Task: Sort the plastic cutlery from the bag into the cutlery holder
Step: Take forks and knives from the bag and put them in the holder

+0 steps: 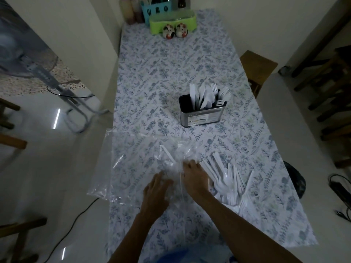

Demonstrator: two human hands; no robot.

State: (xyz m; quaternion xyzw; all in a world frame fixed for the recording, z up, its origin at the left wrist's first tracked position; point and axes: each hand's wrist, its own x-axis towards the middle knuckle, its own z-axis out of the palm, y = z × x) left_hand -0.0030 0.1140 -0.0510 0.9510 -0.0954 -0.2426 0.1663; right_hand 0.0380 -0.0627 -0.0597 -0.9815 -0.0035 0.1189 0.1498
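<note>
A clear plastic bag [133, 164] lies crumpled on the near part of the table, with at least one white piece showing through it. My left hand [156, 188] rests on the bag with its fingers spread. My right hand [193, 174] reaches into the bag's folds, fingertips hidden in the plastic. A pile of white plastic cutlery [229, 181] lies loose just right of my right hand. Farther back stands the metal cutlery holder [202, 116], with white knives, spoons and forks upright in it.
The table [171, 63] has a floral cloth. At its far end stand a green container [171, 20], a blue caddy [156, 9], two small figurines [175, 30] and bottles. A wooden stool [256, 67] is at the right, a fan stand [57, 88] on the floor at left.
</note>
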